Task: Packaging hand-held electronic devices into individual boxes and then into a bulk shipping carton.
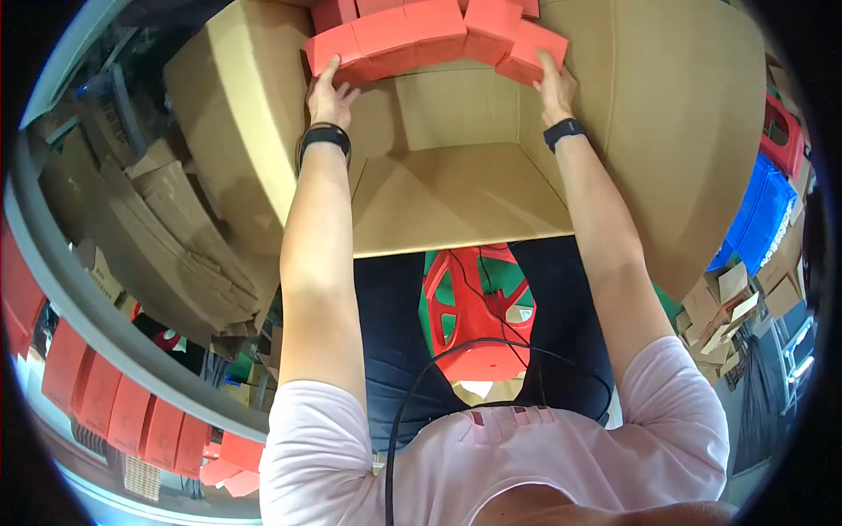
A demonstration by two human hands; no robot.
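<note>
At the top of the view, a bent row of small red boxes [386,35] spans the mouth of a large open cardboard carton [465,188]. My left hand [331,98] grips the left end of the row, thumb on the front face and fingers reaching below. At the opposite end, my right hand [555,88] presses on the last red box [537,51], which tilts downward. The row is held between both hands. Behind it more red boxes [333,12] show, partly cut off by the frame's edge.
The carton's wide flaps [232,123] flare out at both sides. Folded cardboard [184,228] leans at the left, near a curved grey rail [114,342] and stacked red boxes [123,412]. A red plastic stool [482,359] stands between my legs. Blue bins [754,210] sit at the right.
</note>
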